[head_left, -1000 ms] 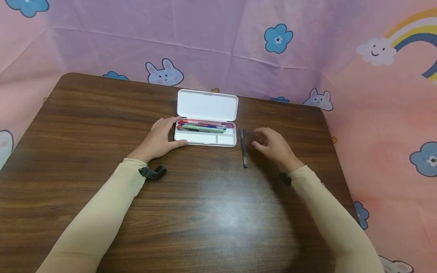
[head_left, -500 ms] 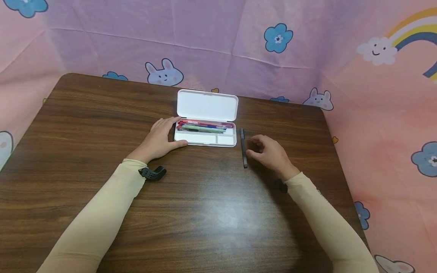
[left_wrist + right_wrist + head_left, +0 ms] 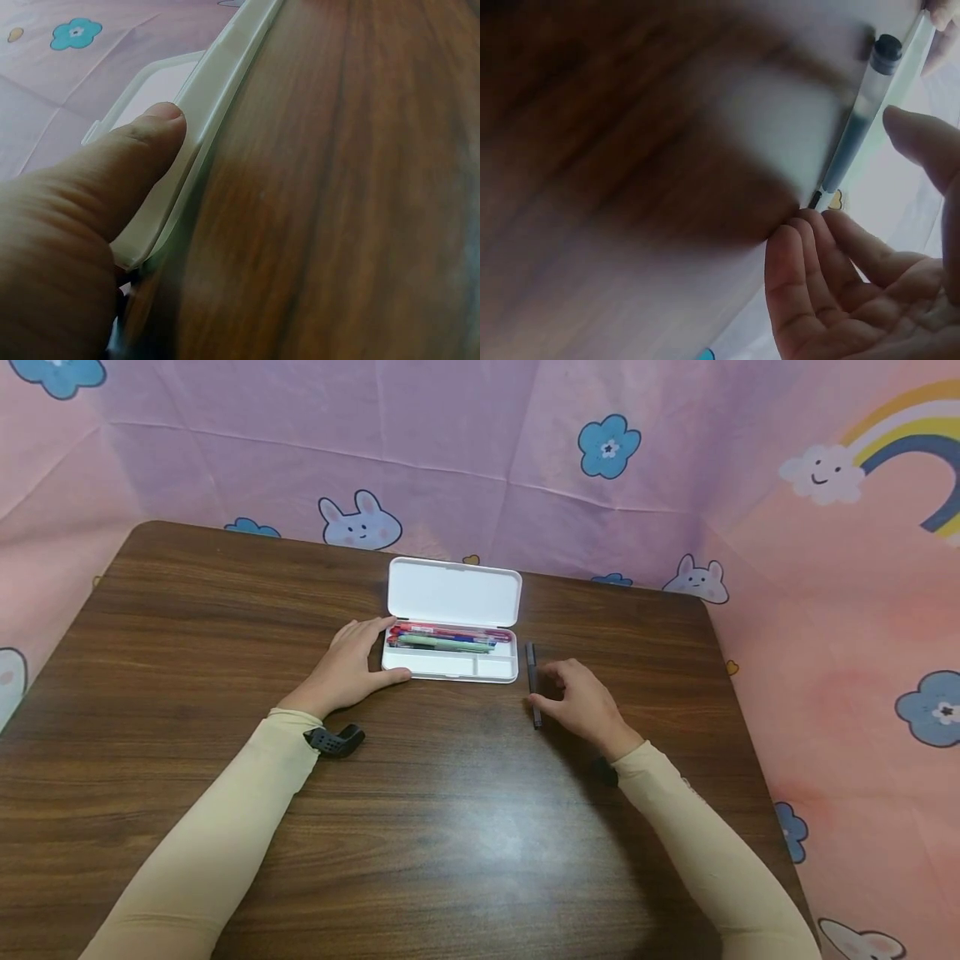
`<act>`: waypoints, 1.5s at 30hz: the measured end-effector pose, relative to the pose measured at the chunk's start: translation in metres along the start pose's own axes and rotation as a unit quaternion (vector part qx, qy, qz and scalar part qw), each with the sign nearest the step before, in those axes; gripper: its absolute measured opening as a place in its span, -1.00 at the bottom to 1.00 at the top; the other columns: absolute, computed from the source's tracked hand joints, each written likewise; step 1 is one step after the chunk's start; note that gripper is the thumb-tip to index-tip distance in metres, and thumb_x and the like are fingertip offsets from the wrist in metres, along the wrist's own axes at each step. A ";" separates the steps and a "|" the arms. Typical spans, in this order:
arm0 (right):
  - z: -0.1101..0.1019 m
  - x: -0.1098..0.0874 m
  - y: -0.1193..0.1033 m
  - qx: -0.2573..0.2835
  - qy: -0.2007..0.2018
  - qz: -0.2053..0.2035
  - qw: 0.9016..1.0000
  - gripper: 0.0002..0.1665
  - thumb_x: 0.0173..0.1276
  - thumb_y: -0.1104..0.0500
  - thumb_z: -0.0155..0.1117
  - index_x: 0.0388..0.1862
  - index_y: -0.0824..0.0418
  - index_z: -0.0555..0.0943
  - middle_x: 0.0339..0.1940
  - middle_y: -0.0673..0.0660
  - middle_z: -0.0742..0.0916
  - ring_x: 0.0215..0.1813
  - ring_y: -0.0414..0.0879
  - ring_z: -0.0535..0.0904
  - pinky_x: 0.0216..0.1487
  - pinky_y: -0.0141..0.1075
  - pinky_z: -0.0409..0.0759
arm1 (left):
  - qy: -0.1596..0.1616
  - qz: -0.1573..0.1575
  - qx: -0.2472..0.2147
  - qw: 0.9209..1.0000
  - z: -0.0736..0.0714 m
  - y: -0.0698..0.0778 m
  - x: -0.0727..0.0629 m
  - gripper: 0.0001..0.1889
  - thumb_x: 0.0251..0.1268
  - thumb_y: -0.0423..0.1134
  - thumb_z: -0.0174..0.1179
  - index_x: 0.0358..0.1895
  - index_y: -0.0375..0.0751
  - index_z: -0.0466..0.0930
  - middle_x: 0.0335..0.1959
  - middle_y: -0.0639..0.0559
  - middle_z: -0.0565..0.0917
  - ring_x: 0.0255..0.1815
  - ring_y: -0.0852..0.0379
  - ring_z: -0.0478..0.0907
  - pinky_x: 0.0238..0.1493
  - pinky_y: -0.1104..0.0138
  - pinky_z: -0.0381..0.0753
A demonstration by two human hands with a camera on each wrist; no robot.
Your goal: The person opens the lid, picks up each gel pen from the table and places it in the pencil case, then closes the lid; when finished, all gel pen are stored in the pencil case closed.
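A white pencil case [image 3: 435,665] lies on the table with its lid [image 3: 453,593] raised at the back. Inside, several pens [image 3: 444,644] in red, blue and light green fill the rear compartment. My left hand [image 3: 341,670] holds the case's left end, thumb on the front wall and fingers at the back corner. In the left wrist view the thumb [image 3: 142,154] presses that wall [image 3: 217,75]. Right of the case lies a dark grey capped pen [image 3: 532,672]. Over it my right hand [image 3: 585,697] spreads thumb and fingers; the right wrist view shows the pen [image 3: 855,131] between them, ungripped.
The brown wood-grain table [image 3: 420,843] runs back to a pink and purple cloth [image 3: 465,443] printed with flowers and rabbits, which also hangs along the right side. Black wrist cameras [image 3: 335,741] sit at both cuffs.
My right hand has moved left and a little toward me, from beside the grey pen to over it, thumb now overlapping it. The left hand and the case have stayed put.
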State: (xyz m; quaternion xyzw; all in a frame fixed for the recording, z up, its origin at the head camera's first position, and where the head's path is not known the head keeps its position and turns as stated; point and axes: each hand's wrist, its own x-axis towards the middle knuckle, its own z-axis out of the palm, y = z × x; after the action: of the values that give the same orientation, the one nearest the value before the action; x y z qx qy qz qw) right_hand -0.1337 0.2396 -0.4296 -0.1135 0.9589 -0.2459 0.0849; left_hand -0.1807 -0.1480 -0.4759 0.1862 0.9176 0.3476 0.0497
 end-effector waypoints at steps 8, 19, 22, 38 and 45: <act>0.001 0.002 -0.004 -0.018 -0.006 0.007 1.000 -0.32 0.34 -0.08 0.50 0.31 0.24 0.57 0.11 0.18 0.63 0.13 0.09 0.57 0.15 0.00 0.65 | -0.002 -0.003 0.002 1.000 0.000 0.001 0.000 0.04 0.25 0.32 0.36 0.65 -0.09 0.10 0.63 -0.20 0.21 0.66 -0.23 0.02 0.69 -0.01 -0.25; -0.002 0.002 0.006 -0.014 -0.006 0.021 1.000 -0.51 0.41 0.15 0.43 0.27 0.26 0.61 -0.06 0.18 0.68 -0.08 0.04 0.58 -0.06 -0.09 0.62 | -0.001 0.002 -0.002 1.000 -0.002 0.004 -0.001 0.02 0.26 0.28 0.38 0.64 -0.10 0.12 0.61 -0.19 0.23 0.65 -0.22 0.05 0.69 -0.03 -0.24; -0.004 -0.001 0.011 -0.011 -0.001 0.025 1.000 -0.64 0.43 0.24 0.38 0.16 0.31 0.63 -0.13 0.20 0.72 -0.12 0.05 0.61 -0.09 -0.08 0.63 | -0.002 0.001 -0.003 1.000 -0.001 0.003 -0.001 0.02 0.26 0.29 0.37 0.64 -0.10 0.12 0.62 -0.19 0.23 0.66 -0.23 0.05 0.69 -0.03 -0.24; -0.011 -0.009 0.022 -0.041 0.031 0.011 0.999 -0.79 0.45 0.26 0.32 0.03 0.25 0.70 -0.11 0.18 0.76 -0.07 0.07 0.69 -0.09 -0.03 0.68 | -0.003 0.006 0.001 1.000 -0.002 0.001 0.001 0.02 0.27 0.29 0.36 0.64 -0.10 0.11 0.61 -0.17 0.23 0.65 -0.20 0.06 0.69 -0.02 -0.24; -0.017 -0.002 0.005 -0.018 0.067 -0.024 0.997 -0.81 0.44 0.27 0.36 0.00 0.25 0.71 -0.12 0.17 0.74 -0.11 0.05 0.66 -0.04 -0.03 0.69 | -0.004 0.007 -0.001 1.000 -0.003 0.002 -0.001 0.01 0.27 0.29 0.36 0.64 -0.09 0.11 0.61 -0.17 0.24 0.65 -0.21 0.06 0.69 -0.03 -0.25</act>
State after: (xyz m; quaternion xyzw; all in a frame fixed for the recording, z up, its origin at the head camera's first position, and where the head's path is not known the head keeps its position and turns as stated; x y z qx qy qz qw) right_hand -0.1365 0.2521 -0.4173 -0.1210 0.9636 -0.2379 0.0123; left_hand -0.1797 -0.1484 -0.4726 0.1938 0.9158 0.3480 0.0511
